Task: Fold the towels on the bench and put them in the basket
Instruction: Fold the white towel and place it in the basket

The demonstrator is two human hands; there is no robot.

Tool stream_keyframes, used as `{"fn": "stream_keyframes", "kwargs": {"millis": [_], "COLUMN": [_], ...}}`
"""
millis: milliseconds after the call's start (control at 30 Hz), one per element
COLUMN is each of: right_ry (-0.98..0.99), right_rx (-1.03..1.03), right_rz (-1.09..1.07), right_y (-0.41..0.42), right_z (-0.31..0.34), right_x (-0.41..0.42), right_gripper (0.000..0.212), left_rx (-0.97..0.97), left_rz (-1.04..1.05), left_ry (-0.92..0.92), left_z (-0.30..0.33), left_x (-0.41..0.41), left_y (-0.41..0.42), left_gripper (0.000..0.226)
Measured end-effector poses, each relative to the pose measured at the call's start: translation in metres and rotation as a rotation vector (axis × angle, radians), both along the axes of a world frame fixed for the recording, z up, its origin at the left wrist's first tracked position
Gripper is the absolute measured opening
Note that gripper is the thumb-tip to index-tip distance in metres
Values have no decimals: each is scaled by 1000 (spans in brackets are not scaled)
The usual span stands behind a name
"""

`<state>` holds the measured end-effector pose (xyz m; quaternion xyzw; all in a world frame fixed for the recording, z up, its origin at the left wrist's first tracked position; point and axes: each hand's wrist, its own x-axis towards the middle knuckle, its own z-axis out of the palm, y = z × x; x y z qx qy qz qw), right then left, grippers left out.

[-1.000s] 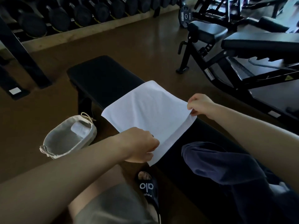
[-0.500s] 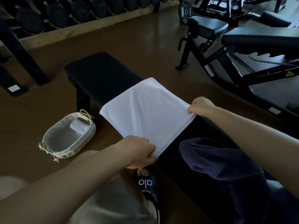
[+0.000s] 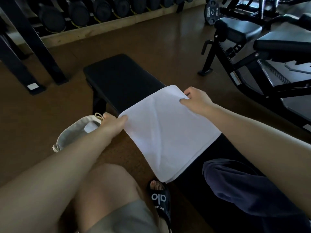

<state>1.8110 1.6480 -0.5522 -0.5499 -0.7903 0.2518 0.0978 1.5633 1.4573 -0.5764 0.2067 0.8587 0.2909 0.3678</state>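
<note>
A white towel (image 3: 166,133), folded double, lies across the black bench (image 3: 121,81) in front of me. My left hand (image 3: 113,124) pinches its far left corner. My right hand (image 3: 196,100) grips its far right corner. Both far corners are lifted slightly off the pad. A dark blue towel (image 3: 235,182) lies crumpled on the bench near me, to the right. On the floor left of the bench stands a pale fabric basket (image 3: 72,135) with a small white folded towel (image 3: 90,126) inside; my left forearm covers part of it.
My bare knee (image 3: 104,185) and a black sandal (image 3: 159,197) sit between bench and basket. A dumbbell rack (image 3: 80,15) lines the back wall, its black legs (image 3: 32,46) at the left. An adjustable bench and machine frame (image 3: 252,52) stand to the right.
Both hands have moved from the towel's near corners to its far corners. The towel now lies folded double, and its far edge is raised.
</note>
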Motion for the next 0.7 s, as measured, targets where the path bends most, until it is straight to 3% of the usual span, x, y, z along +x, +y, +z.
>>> {"fn": "stream_keyframes", "kwargs": {"millis": [67,167,233,300,500,700], "right_ry": [41,86,91,105,172,285], "right_rx": [-52,-120,-110,-130,-162,-98], "right_rz": [-38,-105,-144,-170,-212,-223], "right_y": [12,36,52,66,92,109], "right_z": [-1,-7,-11,-14,-24,-28], "right_x": [-22,-48,-61,-72,-88,-106], "right_gripper": [32,28,23,20,24,27], "left_rx": [36,43,59,60,95,225], "left_rz": [117,137,43,-58,-183,-50], "left_ry": [-243,-426,-331,-221,-221,-97], "left_z": [-25,-41,-28,-26,-12,-14], "left_x": [-25,-43,-41,-44,-60,-77], "left_y": [2,7,11,18,28,38], "left_gripper": [105,92,51,29,13,14]}}
